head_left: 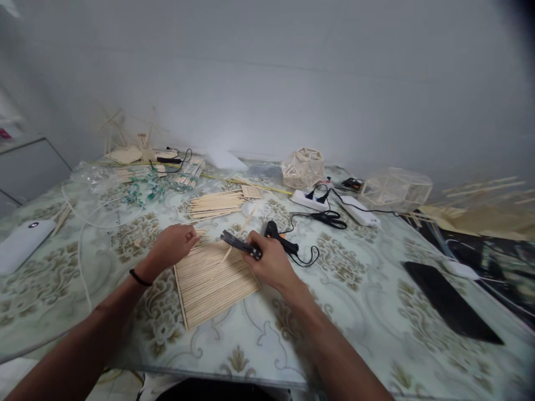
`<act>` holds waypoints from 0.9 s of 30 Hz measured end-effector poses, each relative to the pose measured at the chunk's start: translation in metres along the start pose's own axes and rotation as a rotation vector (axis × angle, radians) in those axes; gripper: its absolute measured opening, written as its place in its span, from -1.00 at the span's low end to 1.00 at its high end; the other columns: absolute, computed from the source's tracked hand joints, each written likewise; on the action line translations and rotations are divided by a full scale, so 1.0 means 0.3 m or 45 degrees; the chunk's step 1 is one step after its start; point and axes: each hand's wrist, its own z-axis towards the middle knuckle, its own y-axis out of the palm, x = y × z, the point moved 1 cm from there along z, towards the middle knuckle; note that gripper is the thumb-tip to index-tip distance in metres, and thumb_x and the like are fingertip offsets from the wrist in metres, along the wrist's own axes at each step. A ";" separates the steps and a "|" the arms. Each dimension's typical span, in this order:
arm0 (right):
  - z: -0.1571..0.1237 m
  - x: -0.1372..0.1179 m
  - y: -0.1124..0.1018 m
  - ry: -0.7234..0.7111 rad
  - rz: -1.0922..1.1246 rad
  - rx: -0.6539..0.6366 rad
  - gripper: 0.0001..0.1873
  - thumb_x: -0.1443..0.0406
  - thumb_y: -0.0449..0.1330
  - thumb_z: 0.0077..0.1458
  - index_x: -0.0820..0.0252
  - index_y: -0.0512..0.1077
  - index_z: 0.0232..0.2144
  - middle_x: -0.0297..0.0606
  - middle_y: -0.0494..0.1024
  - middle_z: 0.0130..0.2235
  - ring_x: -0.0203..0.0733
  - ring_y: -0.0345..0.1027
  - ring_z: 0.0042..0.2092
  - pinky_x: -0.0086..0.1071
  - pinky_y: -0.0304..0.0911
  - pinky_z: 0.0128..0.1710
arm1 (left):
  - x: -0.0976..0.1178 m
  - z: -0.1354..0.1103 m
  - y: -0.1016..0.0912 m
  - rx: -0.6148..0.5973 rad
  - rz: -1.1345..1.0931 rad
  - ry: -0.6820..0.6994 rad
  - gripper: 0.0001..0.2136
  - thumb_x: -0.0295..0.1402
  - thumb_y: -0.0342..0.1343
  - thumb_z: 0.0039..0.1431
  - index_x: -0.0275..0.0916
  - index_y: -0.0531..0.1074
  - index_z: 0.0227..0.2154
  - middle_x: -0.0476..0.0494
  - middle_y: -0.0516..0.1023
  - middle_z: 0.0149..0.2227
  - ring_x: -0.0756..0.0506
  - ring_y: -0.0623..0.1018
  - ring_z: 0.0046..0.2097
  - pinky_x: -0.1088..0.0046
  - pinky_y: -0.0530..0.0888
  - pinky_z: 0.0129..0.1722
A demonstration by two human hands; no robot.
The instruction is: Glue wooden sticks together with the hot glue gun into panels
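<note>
My right hand grips a pair of dark cutting pliers, their jaws pointing left over a flat panel of thin wooden sticks laid side by side. Close to the panel's upper left corner is my left hand, its fingers curled together; what they hold, if anything, is too small to make out. A single loose stick slants across the panel's far edge, passing behind the pliers. Just right of my right hand lies a black glue gun. Beyond the panel is a pile of loose sticks.
Black scissors lie before a white power strip with plugs and cables. Wooden-framed polyhedrons stand near the wall. A black phone-like slab lies right, a white device left. Green-and-clear plastic wrappers sit at back left.
</note>
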 end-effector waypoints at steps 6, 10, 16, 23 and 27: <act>-0.005 -0.016 0.015 -0.015 0.030 -0.085 -0.91 0.33 0.19 -0.03 0.10 0.31 -0.46 -0.40 0.43 -0.52 -0.25 0.20 -0.50 -0.40 0.02 -0.42 | 0.003 0.003 -0.013 0.084 -0.283 0.049 -0.81 -0.27 0.20 0.23 -0.27 0.57 -0.19 -0.31 0.64 -0.11 -0.27 0.59 -0.06 0.14 0.47 0.02; -0.011 -0.032 0.032 -0.032 0.039 -0.141 -0.94 0.36 0.20 -0.02 0.11 0.36 -0.45 -0.38 0.49 -0.50 -0.24 0.26 -0.49 -0.41 0.03 -0.42 | 0.064 -0.036 -0.033 -0.326 -1.293 0.139 -0.58 -0.27 0.28 0.25 -0.20 0.46 0.15 -0.33 0.56 0.14 -0.21 0.64 -0.02 0.28 0.57 -0.04; -0.019 -0.048 0.055 -0.070 0.002 -0.228 -0.79 0.39 0.22 -0.02 0.14 0.52 -0.27 -0.25 0.65 -0.33 -0.15 0.45 -0.34 -0.41 0.16 -0.33 | 0.153 -0.093 0.021 -0.727 -1.925 0.325 -0.43 -0.50 0.31 0.24 0.06 0.40 0.26 -0.29 0.37 0.36 -0.17 0.74 -0.14 0.31 0.68 -0.14; -0.022 -0.056 0.058 -0.097 -0.020 -0.237 -0.78 0.40 0.22 -0.03 0.19 0.54 -0.26 -0.23 0.64 -0.36 -0.16 0.44 -0.37 -0.40 0.16 -0.35 | 0.166 -0.096 0.015 -0.757 -2.073 0.271 -0.43 -0.58 0.32 0.20 -0.02 0.44 0.24 -0.33 0.39 0.35 -0.18 0.76 -0.22 0.47 0.69 -0.29; -0.029 -0.058 0.062 -0.129 0.087 -0.210 -0.69 0.39 0.21 -0.05 0.19 0.57 -0.19 -0.28 0.62 -0.38 -0.19 0.42 -0.41 -0.41 0.16 -0.36 | 0.180 -0.106 0.010 -0.727 -2.077 0.240 -0.43 -0.56 0.38 0.15 -0.02 0.47 0.20 -0.30 0.43 0.33 -0.17 0.76 -0.25 0.43 0.70 -0.30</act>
